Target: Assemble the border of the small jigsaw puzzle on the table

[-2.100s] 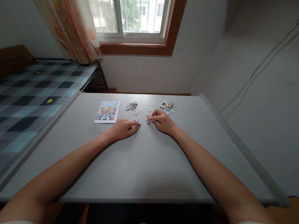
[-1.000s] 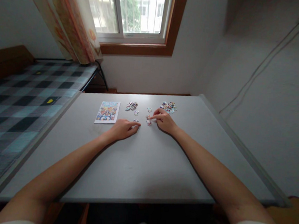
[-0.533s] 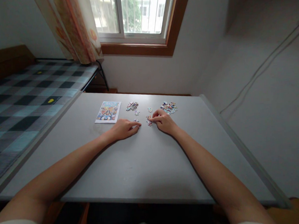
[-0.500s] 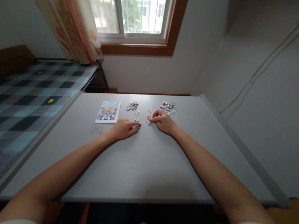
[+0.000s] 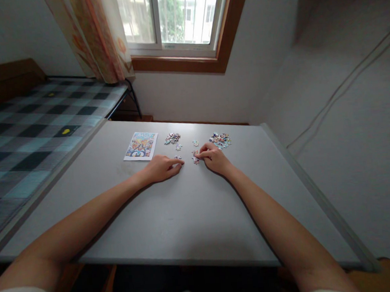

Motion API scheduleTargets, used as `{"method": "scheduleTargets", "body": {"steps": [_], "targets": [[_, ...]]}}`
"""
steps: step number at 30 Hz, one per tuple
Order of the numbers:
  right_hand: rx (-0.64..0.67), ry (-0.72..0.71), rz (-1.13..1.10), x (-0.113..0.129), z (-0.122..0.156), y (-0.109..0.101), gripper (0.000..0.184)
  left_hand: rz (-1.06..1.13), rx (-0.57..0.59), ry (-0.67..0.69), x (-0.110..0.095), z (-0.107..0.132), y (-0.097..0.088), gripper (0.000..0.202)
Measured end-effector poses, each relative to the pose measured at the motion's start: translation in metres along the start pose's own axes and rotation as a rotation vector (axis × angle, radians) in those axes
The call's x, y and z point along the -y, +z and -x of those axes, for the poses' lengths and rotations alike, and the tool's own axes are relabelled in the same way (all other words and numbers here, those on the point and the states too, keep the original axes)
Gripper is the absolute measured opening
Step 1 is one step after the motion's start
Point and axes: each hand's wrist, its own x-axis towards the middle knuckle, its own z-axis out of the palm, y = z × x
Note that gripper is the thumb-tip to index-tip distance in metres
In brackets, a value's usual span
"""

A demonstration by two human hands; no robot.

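Small jigsaw pieces lie on a grey table [image 5: 186, 209]. My left hand [image 5: 161, 167] rests palm down with its fingers curled and fingertips on the table, a loose piece [image 5: 177, 157] just beyond them. My right hand [image 5: 212, 157] is curled, its thumb and fingers pinched at a small joined cluster of pieces [image 5: 194, 156]. A left pile of pieces [image 5: 172, 138] and a bigger right pile [image 5: 220, 139] lie farther back. A colourful reference picture [image 5: 140, 146] lies flat to the left of the piles.
A bed with a checked blue cover [image 5: 30, 126] runs along the table's left edge. Behind the table are a white wall, a wood-framed window [image 5: 173, 23] and a patterned curtain [image 5: 90, 37]. A cable runs along the right wall.
My right hand's pointing finger has drawn back and curled into a pinch at the small cluster. My left hand has stayed where it was.
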Motion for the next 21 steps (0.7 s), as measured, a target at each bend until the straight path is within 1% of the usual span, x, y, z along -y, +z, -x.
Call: {"method": "scheduleTargets", "body": {"steps": [13,21], "targets": [[-0.016,0.014,-0.011,-0.0015,0.0,0.003,0.024,0.007,-0.016,0.009,0.001,0.0001,0.0011,0.031],[-0.015,0.022,-0.019,-0.0022,0.0,0.003,0.024,0.021,0.004,-0.004,0.0002,-0.0001,0.0006,0.031]]}}
